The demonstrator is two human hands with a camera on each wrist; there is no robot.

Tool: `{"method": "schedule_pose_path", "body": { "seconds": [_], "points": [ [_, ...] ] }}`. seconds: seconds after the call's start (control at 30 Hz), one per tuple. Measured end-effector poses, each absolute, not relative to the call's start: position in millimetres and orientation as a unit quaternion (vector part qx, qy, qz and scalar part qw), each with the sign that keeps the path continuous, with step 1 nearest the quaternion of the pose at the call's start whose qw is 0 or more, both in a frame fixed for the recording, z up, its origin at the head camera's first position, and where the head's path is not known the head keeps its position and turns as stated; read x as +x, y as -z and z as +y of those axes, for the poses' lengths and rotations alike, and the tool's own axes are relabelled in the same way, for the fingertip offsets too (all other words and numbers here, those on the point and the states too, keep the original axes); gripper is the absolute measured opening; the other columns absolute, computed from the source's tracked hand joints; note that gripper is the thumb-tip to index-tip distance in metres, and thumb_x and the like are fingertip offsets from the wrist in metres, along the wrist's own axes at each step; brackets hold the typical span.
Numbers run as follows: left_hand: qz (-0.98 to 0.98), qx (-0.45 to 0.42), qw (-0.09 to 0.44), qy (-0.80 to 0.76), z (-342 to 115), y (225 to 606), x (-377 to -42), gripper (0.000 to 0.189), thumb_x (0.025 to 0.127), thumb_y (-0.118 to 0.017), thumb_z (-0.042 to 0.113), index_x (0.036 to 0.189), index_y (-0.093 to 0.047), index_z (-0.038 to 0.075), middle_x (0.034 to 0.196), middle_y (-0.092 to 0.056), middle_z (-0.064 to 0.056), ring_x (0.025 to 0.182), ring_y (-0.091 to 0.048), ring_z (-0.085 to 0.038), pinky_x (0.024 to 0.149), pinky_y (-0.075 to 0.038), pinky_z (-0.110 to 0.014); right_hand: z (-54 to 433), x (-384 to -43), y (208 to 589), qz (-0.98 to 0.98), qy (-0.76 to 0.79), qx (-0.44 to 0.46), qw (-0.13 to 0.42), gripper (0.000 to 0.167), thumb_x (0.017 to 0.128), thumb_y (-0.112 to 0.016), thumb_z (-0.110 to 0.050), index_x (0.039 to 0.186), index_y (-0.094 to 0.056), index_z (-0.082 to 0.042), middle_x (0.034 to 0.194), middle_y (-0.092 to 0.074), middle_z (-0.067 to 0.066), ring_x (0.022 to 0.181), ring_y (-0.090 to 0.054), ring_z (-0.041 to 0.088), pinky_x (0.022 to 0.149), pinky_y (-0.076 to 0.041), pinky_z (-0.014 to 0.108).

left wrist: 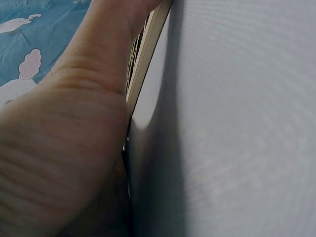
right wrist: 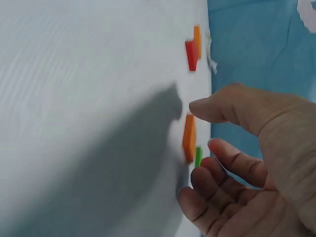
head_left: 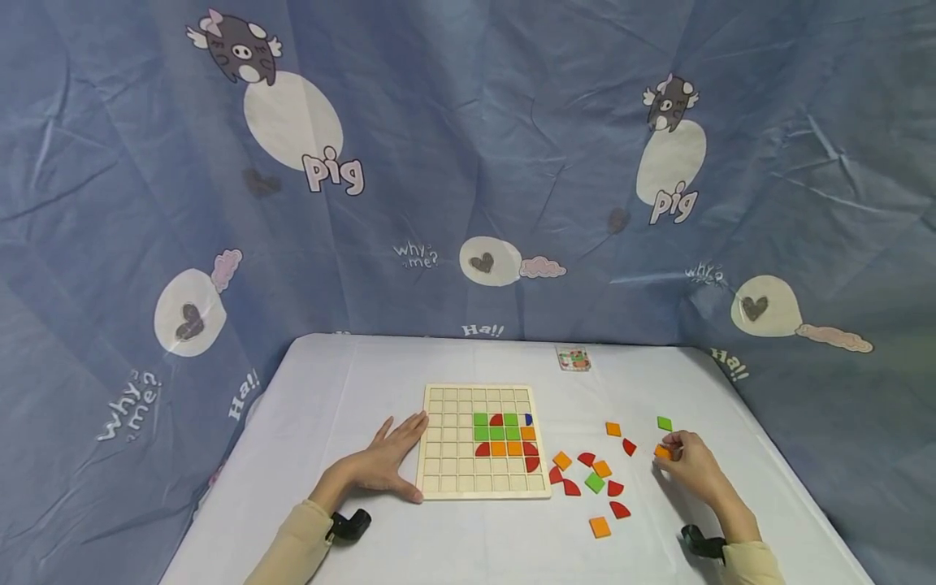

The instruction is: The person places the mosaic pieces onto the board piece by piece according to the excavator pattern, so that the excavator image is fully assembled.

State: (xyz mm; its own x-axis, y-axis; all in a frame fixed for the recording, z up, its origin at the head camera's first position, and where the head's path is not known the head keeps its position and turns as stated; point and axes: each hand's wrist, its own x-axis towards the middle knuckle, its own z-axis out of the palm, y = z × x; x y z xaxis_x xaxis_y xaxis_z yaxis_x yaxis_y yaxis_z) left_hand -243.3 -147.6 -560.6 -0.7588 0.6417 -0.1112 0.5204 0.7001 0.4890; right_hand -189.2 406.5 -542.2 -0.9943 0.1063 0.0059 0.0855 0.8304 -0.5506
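Your left hand (head_left: 387, 461) lies spread along the left edge of the wooden grid board (head_left: 444, 459) in the lower middle of the head view, thumb at its lower-left corner. Your right hand (head_left: 693, 467), at the lower right, has thumb and fingers curved about an orange square tile (head_left: 662, 453); whether they pinch it or merely frame it, you cannot tell from either view. A green square tile (head_left: 664, 423) lies just above it, so a wide sweep of your fingertips could knock it askew. The loose tiles (head_left: 601, 469) crowd the tabletop (head_left: 497, 540) between your right hand and the board; a low, hurried pass leftward could scatter them. The set tiles (head_left: 498, 434) seem to sit in shallow squares, so if your left hand pushes the board unevenly or lifts its edge, they could jump out of place.
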Motion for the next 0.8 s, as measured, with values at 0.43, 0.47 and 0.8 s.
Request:
{"method": "schedule_pose_path", "body": {
  "seconds": [0.43,0.47,0.8],
  "points": [
    [0.914,0.313,0.139,-0.22,-149,564,-244,0.135,0.06,-0.074,0.073,0.156,-0.004,0.009,0.164,-0.001,-0.006,0.152,-0.002,-0.025,0.12,0.009,-0.055,414,-193,548,-0.957,-0.28,-0.072,-0.003,0.028,0.081,-0.07,-0.011,0.102,-0.06,0.004,0.093,-0.062,0.012,0.082,-0.057,0.022,0.064,-0.051,0.029],
    [0.914,0.312,0.139,-0.219,-149,563,-244,0.135,0.06,-0.074,0.073,0.156,-0.003,0.009,0.164,-0.001,-0.006,0.152,-0.002,-0.025,0.12,0.009,-0.055,413,-193,548,-0.958,-0.278,-0.074,-0.003,0.028,0.08,-0.07,-0.012,0.101,-0.06,0.003,0.092,-0.062,0.012,0.081,-0.057,0.021,0.064,-0.05,0.028],
    [0.913,0.316,0.137,-0.217,-147,562,-243,0.135,0.06,-0.075,0.072,0.156,-0.004,0.008,0.164,-0.001,-0.007,0.152,-0.002,-0.025,0.12,0.008,-0.055,386,-198,542,-0.958,-0.283,-0.049,0.021,0.03,0.079,-0.075,-0.019,0.097,-0.06,-0.001,0.085,-0.061,0.006,0.075,-0.053,0.016,0.062,-0.045,0.025]
  ]
}}
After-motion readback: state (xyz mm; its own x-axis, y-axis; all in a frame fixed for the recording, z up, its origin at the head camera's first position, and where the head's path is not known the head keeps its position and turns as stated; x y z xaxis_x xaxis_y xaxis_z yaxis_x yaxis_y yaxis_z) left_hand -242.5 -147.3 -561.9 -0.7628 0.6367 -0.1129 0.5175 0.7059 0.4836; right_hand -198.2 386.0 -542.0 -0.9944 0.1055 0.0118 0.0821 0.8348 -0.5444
